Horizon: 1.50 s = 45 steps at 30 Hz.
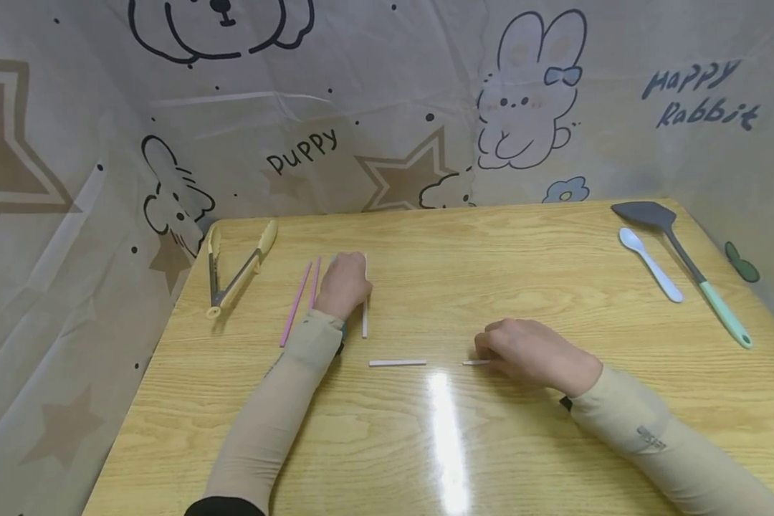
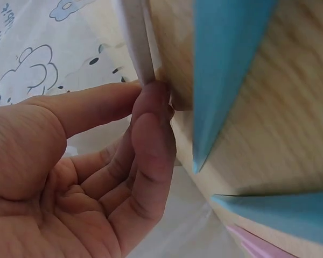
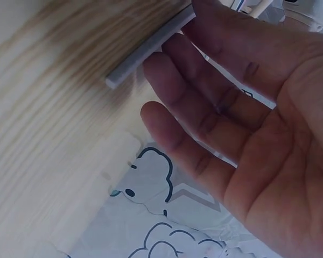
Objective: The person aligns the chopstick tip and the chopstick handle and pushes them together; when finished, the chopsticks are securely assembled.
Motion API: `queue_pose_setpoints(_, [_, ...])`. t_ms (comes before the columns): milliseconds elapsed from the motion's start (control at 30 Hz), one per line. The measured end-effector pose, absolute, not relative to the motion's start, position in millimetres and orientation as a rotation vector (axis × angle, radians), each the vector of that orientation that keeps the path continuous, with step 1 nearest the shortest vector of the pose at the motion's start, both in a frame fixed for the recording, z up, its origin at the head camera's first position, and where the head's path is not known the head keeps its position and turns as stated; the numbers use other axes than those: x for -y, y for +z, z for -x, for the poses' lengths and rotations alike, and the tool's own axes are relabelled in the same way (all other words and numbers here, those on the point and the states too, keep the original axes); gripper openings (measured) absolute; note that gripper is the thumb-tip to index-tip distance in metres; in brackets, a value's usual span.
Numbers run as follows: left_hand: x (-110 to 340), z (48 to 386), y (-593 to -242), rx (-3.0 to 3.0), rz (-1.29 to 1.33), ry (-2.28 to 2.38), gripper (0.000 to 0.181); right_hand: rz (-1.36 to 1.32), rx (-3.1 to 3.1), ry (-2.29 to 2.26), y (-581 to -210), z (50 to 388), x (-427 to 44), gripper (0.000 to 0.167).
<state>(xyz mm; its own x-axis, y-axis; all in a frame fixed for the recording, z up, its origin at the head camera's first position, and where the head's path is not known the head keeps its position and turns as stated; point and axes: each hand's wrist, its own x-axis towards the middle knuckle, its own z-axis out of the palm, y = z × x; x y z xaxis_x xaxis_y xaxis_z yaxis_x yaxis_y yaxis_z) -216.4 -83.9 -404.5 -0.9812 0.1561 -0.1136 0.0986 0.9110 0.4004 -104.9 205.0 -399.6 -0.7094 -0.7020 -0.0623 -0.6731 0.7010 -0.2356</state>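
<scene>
My left hand point(image 1: 343, 285) is over the table's left part. Its thumb and forefinger pinch a white stick point(image 2: 136, 43), which lies lengthwise away from me. Beside that hand are two blue sticks point(image 2: 220, 80), mostly hidden by it in the head view, and two pink sticks point(image 1: 296, 304). My right hand point(image 1: 532, 352), right of the middle, pinches another white stick point(image 3: 148, 49) low at the tabletop; its left end pokes out past the fingers in the head view. Between the hands a third white stick point(image 1: 397, 363) lies crosswise, touched by neither.
Open tongs point(image 1: 222, 294) lie at the table's back left. At the right are a light blue spoon point(image 1: 650, 264) and a dark spatula point(image 1: 684, 254) with a mint handle. A printed cloth point(image 1: 387, 107) hangs behind the wooden table point(image 1: 542, 258).
</scene>
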Motion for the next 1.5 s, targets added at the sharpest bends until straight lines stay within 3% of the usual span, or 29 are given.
queue_pose_setpoints(533, [83.6,203.5,-395.4,-3.004,-0.302,0.473,0.033,1.173,-2.818,-0.304,-406.3,106.1,-205.4,0.028])
queue_pose_setpoints(700, [79.0,184.6,-385.1,-2.900,-0.673,0.446,0.019,1.183,-2.826,-0.289,-408.4,106.4,-205.2,0.029])
queue_pose_setpoints(900, [77.2,153.5,-391.6,-2.615,-1.066,0.430,0.020,1.189,-2.795,-0.304,-406.8,105.8,-205.9,0.026])
queue_pose_setpoints(1133, [73.9,132.5,-400.3,-2.591,-1.106,0.317,0.020,1.152,-2.773,-0.343,-402.3,103.8,-205.8,0.023])
queue_pose_setpoints(1500, [76.0,126.1,-395.8,-2.659,-1.155,0.272,0.011,1.225,-2.812,-0.487,-389.1,110.9,-208.0,0.018])
